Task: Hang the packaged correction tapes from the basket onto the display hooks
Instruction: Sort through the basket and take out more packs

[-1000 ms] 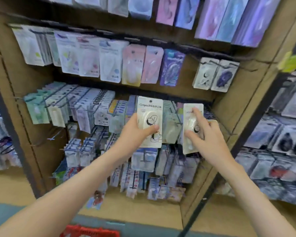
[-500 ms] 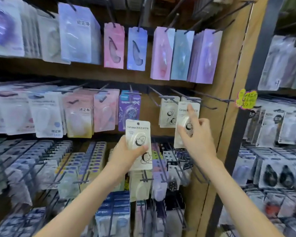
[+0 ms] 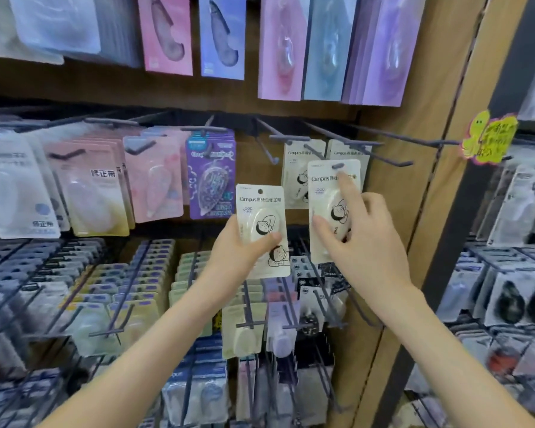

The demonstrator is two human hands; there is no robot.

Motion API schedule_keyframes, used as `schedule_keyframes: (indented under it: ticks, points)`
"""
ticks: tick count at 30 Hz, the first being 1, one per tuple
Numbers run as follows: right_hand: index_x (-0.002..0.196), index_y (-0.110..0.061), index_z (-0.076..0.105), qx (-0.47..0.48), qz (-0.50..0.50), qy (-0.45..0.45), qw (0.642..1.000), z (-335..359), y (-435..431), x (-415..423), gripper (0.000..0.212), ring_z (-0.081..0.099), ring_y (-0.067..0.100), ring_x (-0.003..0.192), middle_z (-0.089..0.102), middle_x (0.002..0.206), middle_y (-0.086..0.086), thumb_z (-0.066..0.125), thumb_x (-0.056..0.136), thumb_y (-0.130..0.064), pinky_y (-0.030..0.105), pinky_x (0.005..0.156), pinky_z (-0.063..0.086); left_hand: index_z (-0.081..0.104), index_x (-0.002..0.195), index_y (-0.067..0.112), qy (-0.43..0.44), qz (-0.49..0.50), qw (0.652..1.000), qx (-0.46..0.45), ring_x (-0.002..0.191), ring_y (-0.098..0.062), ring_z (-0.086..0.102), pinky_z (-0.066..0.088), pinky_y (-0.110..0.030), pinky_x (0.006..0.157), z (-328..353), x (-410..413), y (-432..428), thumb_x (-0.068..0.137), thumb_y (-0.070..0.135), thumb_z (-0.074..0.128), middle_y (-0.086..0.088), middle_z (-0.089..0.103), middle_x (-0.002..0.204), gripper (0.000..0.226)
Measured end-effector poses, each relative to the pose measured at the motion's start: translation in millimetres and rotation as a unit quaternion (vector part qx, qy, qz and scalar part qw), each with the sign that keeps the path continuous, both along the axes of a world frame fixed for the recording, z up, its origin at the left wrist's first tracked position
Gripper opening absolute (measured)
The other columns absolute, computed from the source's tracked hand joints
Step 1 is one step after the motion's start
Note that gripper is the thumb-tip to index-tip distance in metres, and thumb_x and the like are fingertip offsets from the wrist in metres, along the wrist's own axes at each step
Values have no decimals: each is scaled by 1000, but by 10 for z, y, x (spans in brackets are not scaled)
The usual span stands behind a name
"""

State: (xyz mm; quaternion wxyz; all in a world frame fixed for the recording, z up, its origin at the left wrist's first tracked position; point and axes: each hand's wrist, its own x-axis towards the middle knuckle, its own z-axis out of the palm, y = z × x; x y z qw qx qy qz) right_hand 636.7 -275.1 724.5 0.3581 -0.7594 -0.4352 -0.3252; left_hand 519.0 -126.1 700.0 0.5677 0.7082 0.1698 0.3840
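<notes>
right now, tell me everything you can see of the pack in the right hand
The cream correction tape pack is a flat card with a clear blister over an oval dispenser showing a cartoon figure, Campus lettering and a slot hole on top. It is held upright before two matching hung packs. The right hand holds it, thumb at its left edge, index finger up its face. Whether the slot is on a hook is unclear.

Left hand (image 3: 232, 251) grips cream correction-tape pack (image 3: 261, 205) upright, thumb across blister. Right hand (image 3: 365, 242) holds 2nd pack (image 3: 325, 193) higher, index finger extended up front, top edge near hook (image 3: 314, 152). 2 matching packs (image 3: 294, 168) hang behind.
</notes>
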Motion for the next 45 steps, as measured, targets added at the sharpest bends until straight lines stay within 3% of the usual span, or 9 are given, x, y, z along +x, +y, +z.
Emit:
schedule_keyframes:
  ticks: [13, 19, 22, 25, 28, 32, 36, 39, 45]
  points:
    - [154, -34, 5, -58, 19, 158, 986, 215, 889, 431, 73, 18, 33, 143, 10, 160, 9, 51, 98, -40, 45, 107, 34, 51, 128, 22, 14, 18, 998, -62, 104, -16, 67, 56, -39, 90, 3, -42, 28, 91, 14, 64, 2, 68, 118, 40]
    - [143, -56, 12, 31, 293, 248, 923, -170, 476, -42, 71, 50, 7, 120, 32, 142, -17, 59, 94, -33, 16, 93, 47, 54, 123, 27, 25, 1, 997, 77, 104, -5, 64, 54, -28, 88, 58, 63, -58, 89, 20, 68, 9, 66, 114, 37]
    - [141, -56, 17, 42, 292, 246, 923, -207, 393, -61, 69, 37, 5, 131, 34, 139, -11, 59, 95, -27, 34, 108, 41, 55, 121, 26, 33, -30, 991, 128, 101, -4, 64, 54, -31, 91, 103, 168, -163, 89, 16, 66, 9, 68, 109, 36]
    - [145, -51, 20, 72, 272, 218, 935, -144, 267, 22, 70, 34, -18, 120, 35, 139, -11, 61, 94, -26, 5, 99, 35, 47, 132, 30, 58, -92, 976, 191, 106, 5, 60, 51, -20, 90, 159, 210, -247, 88, 18, 69, 16, 64, 117, 50]
    - [141, -52, 24, 95, 248, 171, 949, -104, 133, 72, 69, 33, -23, 115, 36, 135, -8, 64, 92, -23, -6, 85, 30, 40, 136, 38, 86, -146, 944, 285, 120, 8, 50, 44, -22, 103, 260, 169, -265, 88, 27, 70, 22, 54, 131, 58]
    - [143, -47, 25, 123, 185, 68, 973, -157, 69, 78, 65, 34, -16, 118, 35, 140, 3, 62, 93, -28, -4, 89, 28, 34, 144, 37, 105, 147, 857, 482, 147, -12, 7, 4, -49, 121, 221, 205, 69, 87, 46, 66, 3, 24, 157, 66]
    - [150, -47, 18, 135, 142, 27, 980, -204, 103, 107, 65, 45, 24, 125, 32, 141, 7, 50, 93, -45, 19, 103, 39, 50, 139, 14, 104, 356, 766, 525, 137, -46, 32, 25, -65, 109, -22, 271, 462, 81, 18, 76, -29, 34, 149, 64]
    - [149, -48, 15, 112, 110, 12, 988, -137, 135, 55, 64, 56, 40, 104, 33, 138, 7, 45, 92, -49, 41, 82, 55, 49, 139, 12, 94, 440, 694, 562, 133, -45, 32, 30, -63, 106, -85, 281, 637, 78, -1, 71, -30, 31, 145, 65]
    - [149, -29, 35, 150, 78, 14, 985, -48, 133, 17, 61, 51, 18, 106, 39, 127, 4, 59, 92, -32, 6, 77, 37, 44, 140, 12, 98, 454, 681, 566, 132, -44, 25, 35, -62, 103, -35, 240, 732, 62, -9, 80, -32, 39, 143, 89]
